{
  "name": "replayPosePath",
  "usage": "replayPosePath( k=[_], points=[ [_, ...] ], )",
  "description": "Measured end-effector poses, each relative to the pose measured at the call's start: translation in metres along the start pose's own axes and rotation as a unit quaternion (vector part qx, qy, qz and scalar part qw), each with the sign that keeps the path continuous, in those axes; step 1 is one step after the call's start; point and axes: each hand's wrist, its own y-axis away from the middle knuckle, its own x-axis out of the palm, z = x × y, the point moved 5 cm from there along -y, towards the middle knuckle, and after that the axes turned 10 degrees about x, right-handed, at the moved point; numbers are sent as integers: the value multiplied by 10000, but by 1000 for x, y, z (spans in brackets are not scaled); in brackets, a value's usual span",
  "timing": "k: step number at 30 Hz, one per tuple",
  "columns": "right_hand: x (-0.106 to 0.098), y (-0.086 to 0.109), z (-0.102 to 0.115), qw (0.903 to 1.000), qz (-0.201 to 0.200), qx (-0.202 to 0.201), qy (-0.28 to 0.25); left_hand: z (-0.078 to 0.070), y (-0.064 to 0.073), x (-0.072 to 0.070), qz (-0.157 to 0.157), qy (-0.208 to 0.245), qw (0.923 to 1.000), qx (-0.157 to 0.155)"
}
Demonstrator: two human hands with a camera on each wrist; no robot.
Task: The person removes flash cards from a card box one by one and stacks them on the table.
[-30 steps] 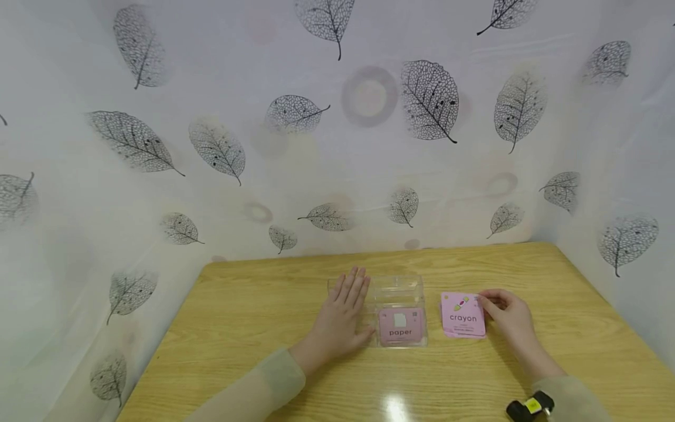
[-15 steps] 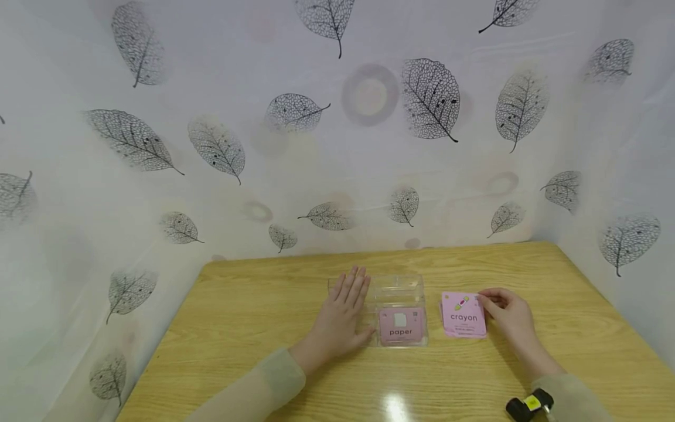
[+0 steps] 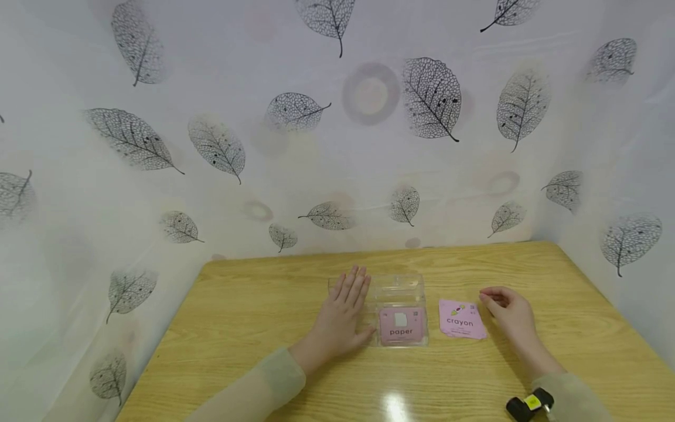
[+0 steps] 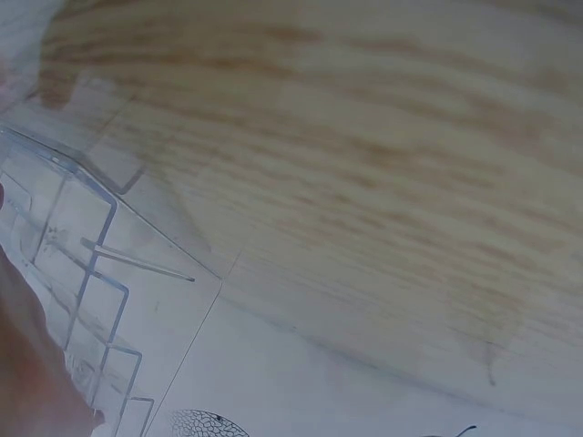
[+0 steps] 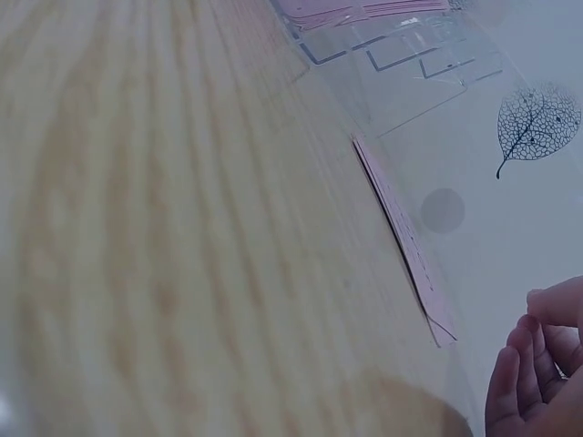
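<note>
My left hand lies with straight fingers over the left part of a clear plastic case. A pink card printed "paper" sits in the case's front compartment. In the left wrist view, part of the clear case shows stepped dividers beside the hand. To the right of the case, a small pile of pink cards with a "crayon" card on top rests on the table. Just past its right edge is my right hand, fingers loosely curled, nothing held. The right wrist view shows the pile edge-on, apart from the fingertips.
The wooden table is enclosed by white leaf-printed cloth at the back and sides. A black device with a yellow label is by the right sleeve.
My right fingers have let go of the "crayon" card. That card has turned and settled slightly to the left and lower on the pile. The left hand stays in place.
</note>
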Motion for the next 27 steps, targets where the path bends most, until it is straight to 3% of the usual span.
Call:
replayPosePath(
  k=[8,20,27],
  points=[
    [0,0,2,9999,55,59,-118,0,0,-1,-116,9,9999,17],
    [-1,3,9,9994,25,-239,-254,0,0,-3,-5,-117,9999,27],
    [0,3,11,9991,117,-196,-365,0,0,-2,-7,-29,10000,20]
  ],
)
